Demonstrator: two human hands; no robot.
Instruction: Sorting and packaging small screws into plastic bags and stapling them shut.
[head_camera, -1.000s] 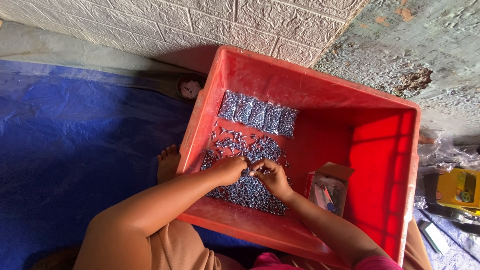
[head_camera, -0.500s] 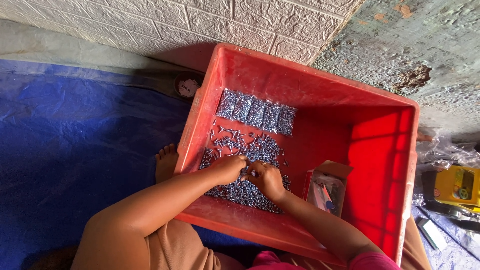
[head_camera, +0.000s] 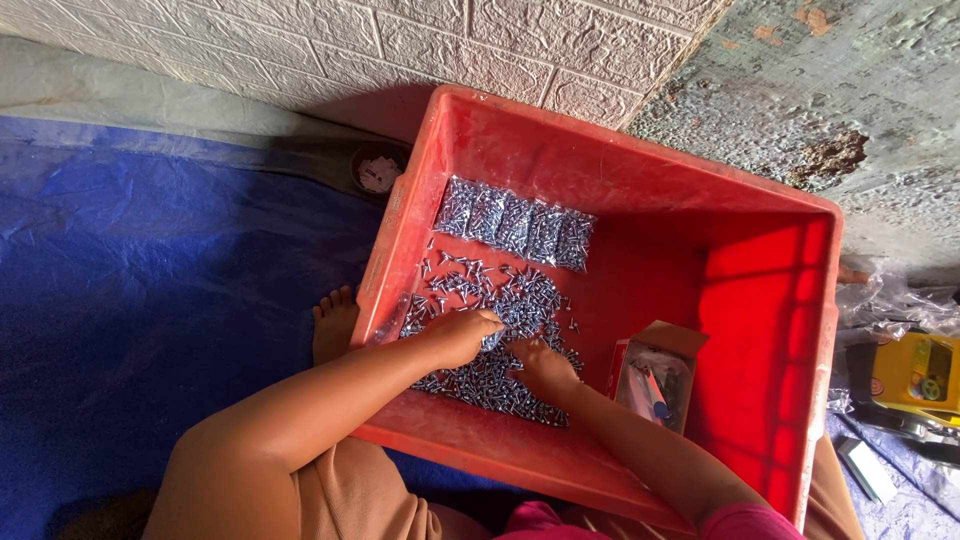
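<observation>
A big red plastic crate (head_camera: 620, 160) lies on the floor in front of me. On its bottom is a loose pile of small silver screws (head_camera: 490, 300). My left hand (head_camera: 462, 335) rests knuckles-up on the pile with the fingers curled into the screws. My right hand (head_camera: 545, 365) is pressed into the pile just to its right, fingers bent down among the screws. What the fingers pinch is hidden. A row of several small clear bags filled with screws (head_camera: 515, 222) lies at the far side of the crate.
An open small cardboard box (head_camera: 655, 375) with a few things inside stands in the crate right of my hands. A blue tarp (head_camera: 150, 270) covers the floor at left. My bare foot (head_camera: 335, 322) is beside the crate. A yellow object (head_camera: 915, 370) lies at right.
Both hands have sunk lower into the screw pile and shifted slightly toward me. The crate and bags have not moved.
</observation>
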